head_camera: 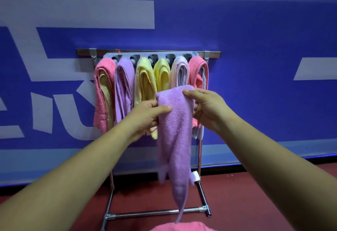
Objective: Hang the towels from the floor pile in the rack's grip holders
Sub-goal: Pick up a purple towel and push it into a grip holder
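I hold a purple towel (175,132) up in front of the rack, and it hangs down in a long strip. My left hand (145,115) pinches its upper left edge, thumb on the front. My right hand (204,106) grips its upper right corner. The metal rack (149,51) stands against the wall with a grey strip of grip holders (135,58) along its top. Several towels hang from it: a pink one (103,92), a purple one (124,88), two yellow ones (145,81), a pale pink-and-white one (179,72) and a pink one (198,73) at the right end.
A blue wall (255,66) with pale lettering stands behind the rack. The rack's chrome legs and foot bar (156,212) rest on a dark red floor (246,194). A pink towel (182,227) shows at the bottom edge, below my arms.
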{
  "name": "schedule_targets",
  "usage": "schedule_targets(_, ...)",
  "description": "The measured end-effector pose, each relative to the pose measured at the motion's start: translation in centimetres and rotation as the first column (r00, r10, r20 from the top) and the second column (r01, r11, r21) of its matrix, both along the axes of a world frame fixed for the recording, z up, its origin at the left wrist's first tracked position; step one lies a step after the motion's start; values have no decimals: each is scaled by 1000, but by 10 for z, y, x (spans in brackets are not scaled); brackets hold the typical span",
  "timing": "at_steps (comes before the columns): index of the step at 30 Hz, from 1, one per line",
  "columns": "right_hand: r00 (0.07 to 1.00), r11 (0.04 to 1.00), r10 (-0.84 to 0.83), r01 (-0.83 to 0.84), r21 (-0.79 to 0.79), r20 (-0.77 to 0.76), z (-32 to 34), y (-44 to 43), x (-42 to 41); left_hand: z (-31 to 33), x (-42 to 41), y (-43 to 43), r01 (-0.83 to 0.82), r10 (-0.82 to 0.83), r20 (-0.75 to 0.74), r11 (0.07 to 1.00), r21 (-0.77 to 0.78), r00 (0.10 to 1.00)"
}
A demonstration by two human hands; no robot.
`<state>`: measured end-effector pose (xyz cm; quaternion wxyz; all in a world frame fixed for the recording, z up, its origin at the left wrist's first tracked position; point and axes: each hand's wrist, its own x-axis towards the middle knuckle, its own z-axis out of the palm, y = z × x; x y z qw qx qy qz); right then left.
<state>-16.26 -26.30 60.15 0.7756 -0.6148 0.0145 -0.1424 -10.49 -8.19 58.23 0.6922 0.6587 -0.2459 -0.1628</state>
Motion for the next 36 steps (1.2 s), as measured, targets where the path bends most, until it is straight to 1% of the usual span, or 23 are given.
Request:
schedule_targets(2, 1000, 999, -20, 20, 26, -1, 0, 0, 0, -2, -2, 0, 27, -27, 1, 999, 25, 1000)
schedule_targets(6, 998, 994, -69, 68, 84, 3, -2, -1, -3, -4, -11, -6, 73, -72, -47, 997, 18, 996)
schedule_targets(7, 997, 994, -83, 83, 73, 1, -1, -1, -4, -4, -13, -8, 81, -80, -50, 997, 17, 996)
schedule_targets(9, 991, 991, -129, 129, -24, -21, 0, -3, -10, -1, -17, -10, 62, -62, -36, 998, -13, 997)
schedule_targets(11, 986, 982, -161, 156, -109, -40, 0, -4, -15, 3, -15, -11, 0, -6, -50, 993, -119, 999)
schedule_targets(13, 992, 991, -117, 114, -73, -42, -1, -4, -18, 8, -12, -13, -68, 49, -95, 975, -213, 994)
schedule_targets(15, 996, 997, -66, 63, -42, -55, -1, -5, -19, 13, -11, -13, -85, 63, -103, 972, -217, 993)
schedule_targets(16, 995, 996, -58, 53, -67, -75, -1, -6, -19, 16, -11, -13, -76, 60, -90, 977, -197, 994)
schedule_targets(17, 992, 991, -67, 54, -122, -104, 0, -8, -19, 18, -10, -13, -66, 54, -77, 982, -174, 996)
schedule_targets(18, 986, 974, -103, 74, -213, -129, 2, -10, -19, 22, -10, -12, -51, 41, -69, 987, -153, 997)
schedule_targets(19, 976, 937, -173, 120, -330, -136, 5, -13, -19, 25, -9, -10, -30, 22, -64, 991, -131, 998)
schedule_targets(21, 943, 803, -328, 242, -545, -64, 11, -17, -16, 33, -7, -7, 38, -43, -60, 996, -78, 997)
schedule_targets(22, 933, 745, -360, 284, -604, -5, 14, -19, -13, 37, -6, -5, 83, -86, -60, 996, -44, 995)
schedule_targets(23, 939, 726, -341, 290, -624, 39, 19, -19, -11, 42, -6, -3, 129, -129, -58, 992, -3, 990)
schedule_targets(24, 962, 755, -265, 248, -607, 64, 23, -19, -8, 46, -6, -1, 168, -166, -55, 985, 40, 985)
schedule_targets(25, 988, 817, -139, 150, -556, 62, 27, -17, -7, 50, -6, 0, 208, -205, -52, 975, 76, 977)
schedule_targets(26, 999, 874, 12, 8, -486, 38, 31, -16, -5, 54, -5, 0, 246, -242, -56, 964, 97, 969)
schedule_targets(27, 986, 895, 166, -148, -421, 6, 35, -15, -5, 57, -4, 1, 285, -280, -60, 953, 105, 958)
schedule_targets(28, 955, 879, 296, -285, -382, -30, 37, -13, -5, 60, -4, 1, 321, -316, -61, 941, 108, 947)
schedule_targets(29, 918, 852, 391, -389, -352, -66, 38, -12, -5, 62, -1, 2, 350, -345, -59, 930, 112, 937)
schedule_targets(31, 881, 823, 457, -470, -318, -120, 38, -10, -4, 65, 4, 3, 374, -370, -55, 920, 116, 927)
schedule_targets(34, 877, 828, 457, -480, -289, -148, 38, -11, -3, 65, 11, 5, 375, -372, -48, 918, 129, 927)
schedule_targets(36, 888, 831, 429, -459, -313, -164, 38, -13, -3, 62, 13, 5, 382, -378, -53, 914, 135, 924)
